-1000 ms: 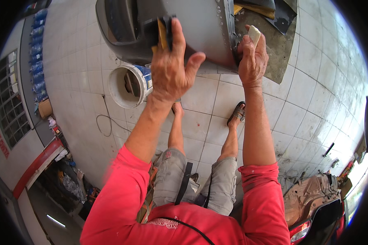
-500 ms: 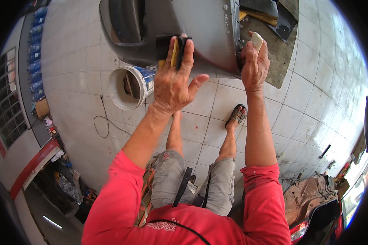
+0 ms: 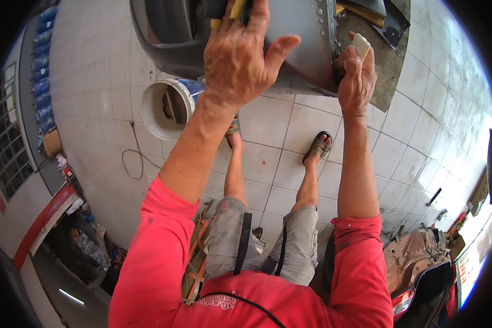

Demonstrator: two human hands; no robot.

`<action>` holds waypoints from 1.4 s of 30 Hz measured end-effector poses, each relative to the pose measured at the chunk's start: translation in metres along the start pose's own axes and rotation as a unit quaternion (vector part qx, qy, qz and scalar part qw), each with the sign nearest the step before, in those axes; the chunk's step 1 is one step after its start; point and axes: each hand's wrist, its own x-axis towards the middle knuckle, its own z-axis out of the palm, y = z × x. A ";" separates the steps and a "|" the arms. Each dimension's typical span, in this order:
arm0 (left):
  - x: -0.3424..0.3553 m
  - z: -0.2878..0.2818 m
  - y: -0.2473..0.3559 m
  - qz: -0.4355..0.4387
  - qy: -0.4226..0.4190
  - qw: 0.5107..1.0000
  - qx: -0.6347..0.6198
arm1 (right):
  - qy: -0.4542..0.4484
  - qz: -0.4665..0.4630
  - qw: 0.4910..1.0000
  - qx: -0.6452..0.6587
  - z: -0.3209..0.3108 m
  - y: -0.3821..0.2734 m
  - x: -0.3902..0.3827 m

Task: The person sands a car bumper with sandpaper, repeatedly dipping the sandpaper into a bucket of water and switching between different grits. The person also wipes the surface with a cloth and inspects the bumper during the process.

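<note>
sliding farther up the curved grey panel (image 3: 300, 46), my left hand (image 3: 238, 71) splays over a yellow-and-black pad (image 3: 237, 9), reaching another patch; my right hand (image 3: 358, 82) curls round a cream block (image 3: 361, 46).

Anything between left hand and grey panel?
Yes: in the head view, a black-and-yellow pad lies between the left hand and the grey panel, partly hidden by the fingers.

- Left hand (image 3: 236, 68) is lying over the panel (image 3: 303, 49).
- Right hand (image 3: 358, 82) is sitting at the panel's right edge.
- Bucket (image 3: 153, 117) is standing on the floor (image 3: 262, 126), left of both hands.
- Cable (image 3: 142, 159) is lying nearer the person than the bucket.
</note>
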 end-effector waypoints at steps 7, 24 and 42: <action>-0.074 0.021 0.013 0.024 0.039 0.999 -0.005 | 0.027 -0.014 0.999 -0.013 0.004 -0.002 -0.004; 0.064 -0.029 -0.051 0.016 -0.002 0.999 -0.046 | 0.011 -0.020 0.999 -0.028 0.006 0.003 -0.005; 0.017 -0.028 -0.040 -0.026 0.115 0.951 -0.284 | 0.020 -0.042 0.997 -0.066 0.006 -0.005 -0.003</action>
